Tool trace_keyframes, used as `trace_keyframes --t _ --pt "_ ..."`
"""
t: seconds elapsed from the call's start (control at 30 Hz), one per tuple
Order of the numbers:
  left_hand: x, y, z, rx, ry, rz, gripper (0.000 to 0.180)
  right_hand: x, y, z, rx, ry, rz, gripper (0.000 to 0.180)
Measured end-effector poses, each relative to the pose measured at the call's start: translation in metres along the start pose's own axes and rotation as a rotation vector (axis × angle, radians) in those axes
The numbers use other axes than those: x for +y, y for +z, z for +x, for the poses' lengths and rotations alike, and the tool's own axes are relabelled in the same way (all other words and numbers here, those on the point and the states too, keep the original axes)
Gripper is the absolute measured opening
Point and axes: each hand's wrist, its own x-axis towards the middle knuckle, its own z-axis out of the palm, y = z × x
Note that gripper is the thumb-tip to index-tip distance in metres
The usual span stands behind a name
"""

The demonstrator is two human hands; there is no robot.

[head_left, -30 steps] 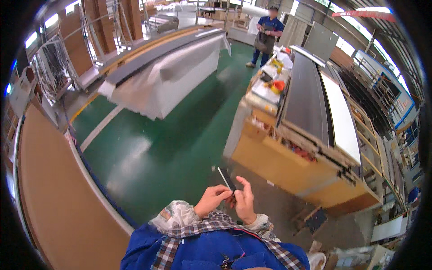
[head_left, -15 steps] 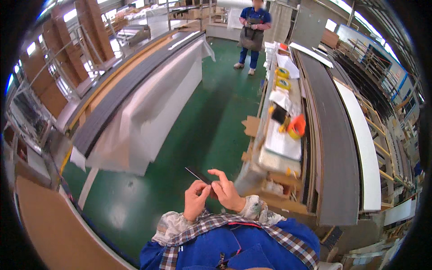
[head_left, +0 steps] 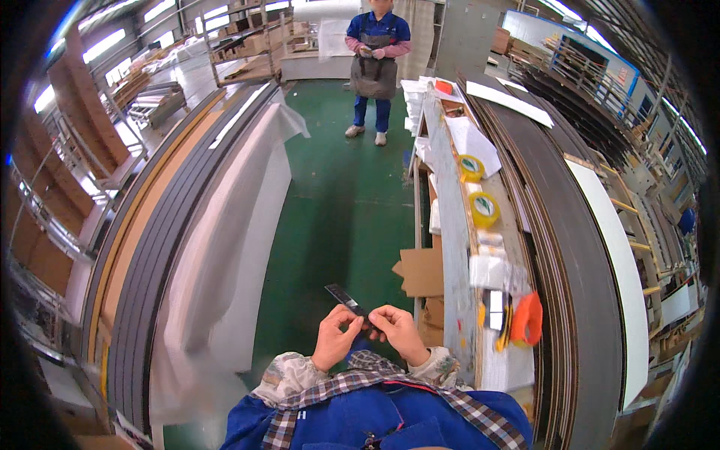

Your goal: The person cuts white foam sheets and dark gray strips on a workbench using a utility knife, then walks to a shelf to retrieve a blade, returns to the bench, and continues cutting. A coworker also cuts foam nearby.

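Observation:
In front of my body, my left hand and my right hand are close together, fingertips pinched. Between them is a thin, flat, dark strip with a shiny face, slanting up and to the left from my fingers. The fingers of both hands close on its lower end and cover it, so I cannot make out its exact kind.
On my right, a narrow bench carries yellow tape rolls, an orange ring-shaped object and white packets. Long dark panels lie beyond it. More wrapped panels line my left. Ahead stands a person in an apron on the green floor.
My view has moved forward between the panel stacks, and the person ahead appears nearer. The right index finger, raised before, is now bent in to the dark strip.

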Motion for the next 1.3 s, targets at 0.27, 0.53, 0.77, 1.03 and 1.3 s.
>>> trace_keyframes --t 0.27,0.53,0.77,1.03,1.3 --pt "-0.044 -0.036 0.281 -0.009 -0.126 -0.194 0.014 -0.078 -0.032 0.276 -0.018 -0.079 -0.069 0.019" --pt "-0.15 -0.075 0.532 -0.06 -0.333 -0.321 0.028 -0.12 -0.094 0.522 0.167 -0.169 0.049 0.015" --pt "-0.205 -0.089 0.82 -0.064 -0.378 -0.47 0.029 -0.188 -0.159 0.694 0.388 -0.277 0.078 0.014" --pt "-0.255 -0.066 1.199 -0.116 -0.32 -0.735 0.053 -0.216 -0.248 0.845 0.594 -0.176 0.069 0.014" --pt "-0.284 -0.057 1.428 0.411 -0.415 -0.541 0.079 -0.26 -0.342 1.024 0.384 -0.198 -0.008 0.014"
